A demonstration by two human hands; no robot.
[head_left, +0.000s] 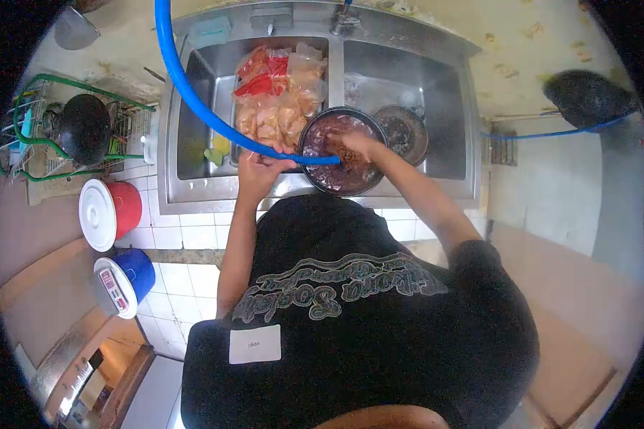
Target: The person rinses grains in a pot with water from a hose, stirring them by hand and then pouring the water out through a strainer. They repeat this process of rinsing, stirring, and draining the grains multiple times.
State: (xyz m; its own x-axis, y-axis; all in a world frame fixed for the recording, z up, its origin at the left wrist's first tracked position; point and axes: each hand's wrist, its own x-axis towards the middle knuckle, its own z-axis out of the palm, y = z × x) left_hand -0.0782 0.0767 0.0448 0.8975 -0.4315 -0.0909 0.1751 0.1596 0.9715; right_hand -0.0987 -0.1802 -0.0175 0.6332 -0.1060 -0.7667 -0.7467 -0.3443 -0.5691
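My left hand [263, 163] is closed around a blue hose [218, 125], near its end. The hose's mouth points into a round dark-rimmed pot [345, 191] at the front of the sink. Reddish-brown liquid fills much of the pot, with a clump of brown grainy material [347, 156] in it. My right hand [363, 145] reaches into the pot from the right, over that clump. Its fingers are partly hidden in the contents, so I cannot tell whether they grip anything.
Plastic bags of pale pieces [275, 100] fill much of the left sink basin [193, 93]. A round pan [408, 132] lies in the right basin. At left are a green wire rack [39, 154] with a dark wok [84, 129], a red bucket [127, 209] and a blue bucket [137, 272].
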